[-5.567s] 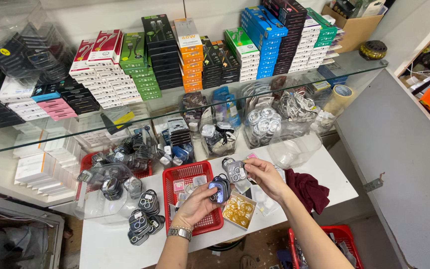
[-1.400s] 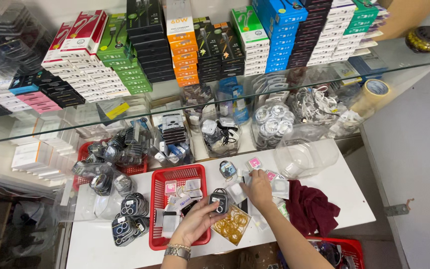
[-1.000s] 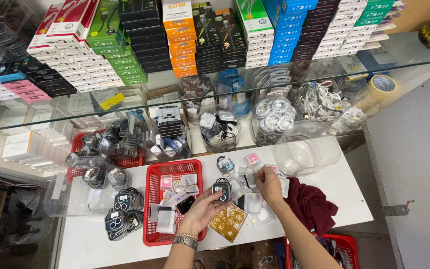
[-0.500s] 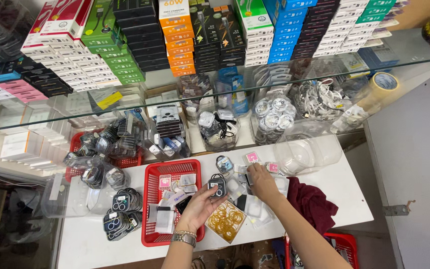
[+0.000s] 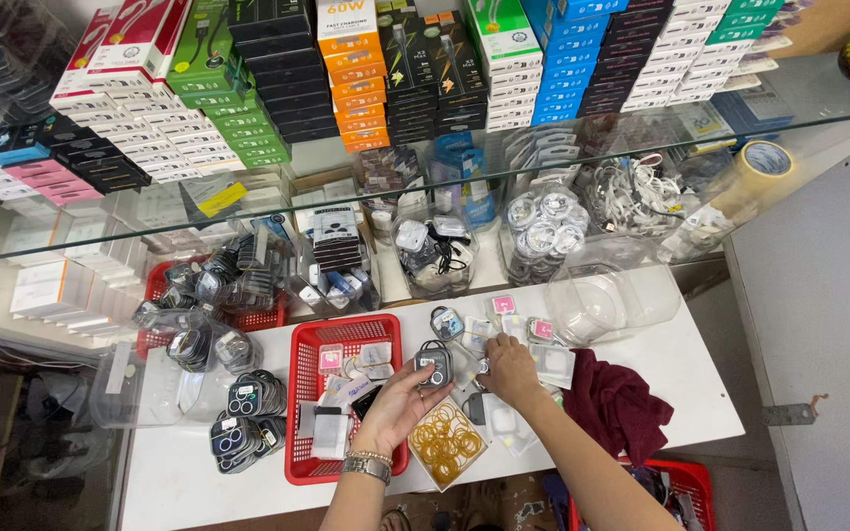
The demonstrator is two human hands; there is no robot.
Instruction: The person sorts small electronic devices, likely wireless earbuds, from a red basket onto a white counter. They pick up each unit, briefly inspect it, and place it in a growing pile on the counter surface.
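Two hands work over our white bench [image 5: 700, 393]. Our left hand [image 5: 397, 408] cradles a small dark packet [image 5: 433, 364] in a pinching grip beside the red basket [image 5: 299, 413]; our right hand [image 5: 511, 369] presses curled fingers on scattered clear packets [image 5: 553, 364].

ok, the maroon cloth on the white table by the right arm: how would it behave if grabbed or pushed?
The maroon cloth lies crumpled in soft folds, so it is probably floppy and would drape when lifted. It looks light. Pushed across the white table, it would likely bunch rather than slide whole. No rolling or tipping risk.
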